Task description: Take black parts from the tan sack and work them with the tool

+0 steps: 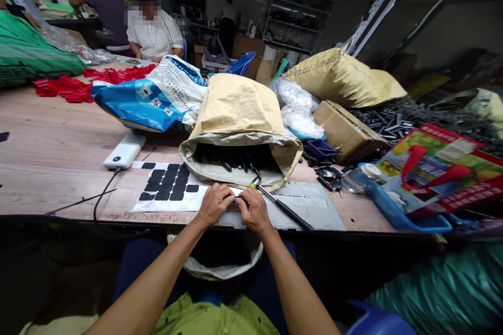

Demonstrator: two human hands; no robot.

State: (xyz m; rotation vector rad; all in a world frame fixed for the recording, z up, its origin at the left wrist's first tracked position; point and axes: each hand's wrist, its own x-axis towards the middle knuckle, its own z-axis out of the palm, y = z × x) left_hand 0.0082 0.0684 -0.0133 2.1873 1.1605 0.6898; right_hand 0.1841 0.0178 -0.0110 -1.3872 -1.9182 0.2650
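Observation:
Both my hands meet at the table's front edge, fingers pinched around a small black piece (242, 200) mostly hidden by them. My left hand (215, 203) is closed at its left end, and my right hand (254, 210) is closed at its right. Just beyond lies an open paper sack (243, 110) on its side, its mouth facing me, with several black parts (239, 164) inside. A hammer (285, 207) with a black handle rests right of my right hand. To the left, a white sheet (161, 205) bears black stickers (173, 182). Below my hands, another sack (223, 272) gapes open in my lap.
A white power bank (124, 151) with a cable lies left. Behind are a blue-and-white bag (157, 97) and red parts (65, 89). Rightward are a wooden box (346, 131), a jar (359, 177), a blue tray (408, 220) and a red shopping bag (440, 167). People sit across the table.

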